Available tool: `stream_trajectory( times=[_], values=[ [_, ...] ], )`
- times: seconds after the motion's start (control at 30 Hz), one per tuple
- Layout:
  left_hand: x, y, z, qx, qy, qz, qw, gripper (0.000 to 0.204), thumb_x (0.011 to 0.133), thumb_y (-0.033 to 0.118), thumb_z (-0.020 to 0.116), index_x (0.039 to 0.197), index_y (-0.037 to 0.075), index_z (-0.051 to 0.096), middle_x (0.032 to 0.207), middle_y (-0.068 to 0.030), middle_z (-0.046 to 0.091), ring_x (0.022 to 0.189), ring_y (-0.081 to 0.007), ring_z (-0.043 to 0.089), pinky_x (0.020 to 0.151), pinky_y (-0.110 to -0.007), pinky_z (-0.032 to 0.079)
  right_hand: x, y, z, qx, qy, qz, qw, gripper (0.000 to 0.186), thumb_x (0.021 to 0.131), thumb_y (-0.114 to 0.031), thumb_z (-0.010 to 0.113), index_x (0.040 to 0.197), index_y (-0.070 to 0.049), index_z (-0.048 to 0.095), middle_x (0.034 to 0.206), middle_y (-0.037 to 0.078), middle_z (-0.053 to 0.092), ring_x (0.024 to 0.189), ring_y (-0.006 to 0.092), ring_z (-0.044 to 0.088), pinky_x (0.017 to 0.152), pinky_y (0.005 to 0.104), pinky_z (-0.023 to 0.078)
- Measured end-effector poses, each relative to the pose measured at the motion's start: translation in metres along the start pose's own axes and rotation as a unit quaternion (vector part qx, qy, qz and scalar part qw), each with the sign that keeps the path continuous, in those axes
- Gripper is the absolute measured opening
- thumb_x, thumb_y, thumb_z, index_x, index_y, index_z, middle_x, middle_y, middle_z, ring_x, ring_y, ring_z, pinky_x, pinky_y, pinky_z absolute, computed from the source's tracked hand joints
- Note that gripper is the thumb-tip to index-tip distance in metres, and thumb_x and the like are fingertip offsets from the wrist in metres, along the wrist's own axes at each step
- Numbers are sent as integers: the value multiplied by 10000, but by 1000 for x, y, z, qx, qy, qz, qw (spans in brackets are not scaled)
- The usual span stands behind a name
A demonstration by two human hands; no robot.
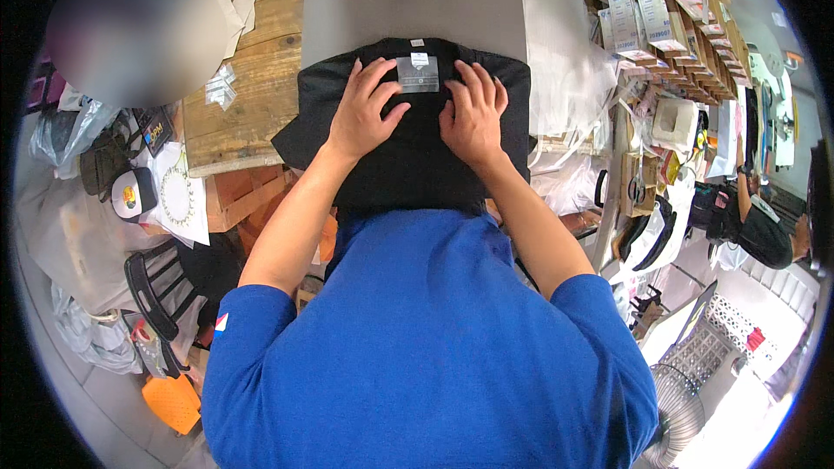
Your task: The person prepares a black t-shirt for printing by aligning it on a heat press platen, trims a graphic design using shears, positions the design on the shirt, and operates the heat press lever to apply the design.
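Observation:
A black garment, probably a shirt, is spread over a flat grey board. Near its neckline lies a small clear film piece with a white label at its upper edge. My left hand rests on the cloth left of the film, fingers apart, fingertips close to the film's edge. On the other side, my right hand lies with spread, slightly bent fingers on the cloth. Whether any fingertip touches the film is hard to tell.
Around the board is a wooden table. Stacked boxes fill shelves at the upper right. A cap, plastic bags and a black chair are at left. Another person in dark clothing is at far right, above a fan.

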State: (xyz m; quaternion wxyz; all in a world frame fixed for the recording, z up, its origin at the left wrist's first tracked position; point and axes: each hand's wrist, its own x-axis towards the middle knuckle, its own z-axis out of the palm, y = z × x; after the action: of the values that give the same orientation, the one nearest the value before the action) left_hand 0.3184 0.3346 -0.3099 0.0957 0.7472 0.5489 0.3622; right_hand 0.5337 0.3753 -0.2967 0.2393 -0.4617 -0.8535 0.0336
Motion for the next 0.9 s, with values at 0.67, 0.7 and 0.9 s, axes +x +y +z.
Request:
stream_trajectory(
  times=[0.67, 0.7, 0.9],
  values=[
    [40, 9, -7, 116, -147, -75, 979, 709, 777, 166, 737, 1429, 166, 459, 1263, -50, 574, 1266, -262, 489, 1144, -603, 199, 0, 3, 0, 30, -40, -63, 997, 465, 770, -59, 632, 1228, -128, 674, 1360, 33, 594, 1288, 293, 501, 1096, 486, 330],
    [40, 8, -8, 108, -149, -77, 980, 667, 778, 170, 747, 1395, 160, 497, 1259, -47, 587, 1263, -256, 503, 1150, -598, 196, -1, 3, 0, 34, -34, -63, 997, 465, 769, -58, 632, 1227, -128, 674, 1357, 35, 596, 1286, 293, 503, 1095, 486, 331],
    [2, -8, 1, 53, -44, 19, 997, 327, 823, 170, 751, 1141, 118, 695, 1304, -40, 639, 1315, -253, 529, 1183, -558, 227, -2, 6, 4, 35, -29, -65, 997, 444, 780, -100, 662, 1221, -144, 671, 1346, 28, 592, 1281, 281, 503, 1081, 513, 344]
  ],
)
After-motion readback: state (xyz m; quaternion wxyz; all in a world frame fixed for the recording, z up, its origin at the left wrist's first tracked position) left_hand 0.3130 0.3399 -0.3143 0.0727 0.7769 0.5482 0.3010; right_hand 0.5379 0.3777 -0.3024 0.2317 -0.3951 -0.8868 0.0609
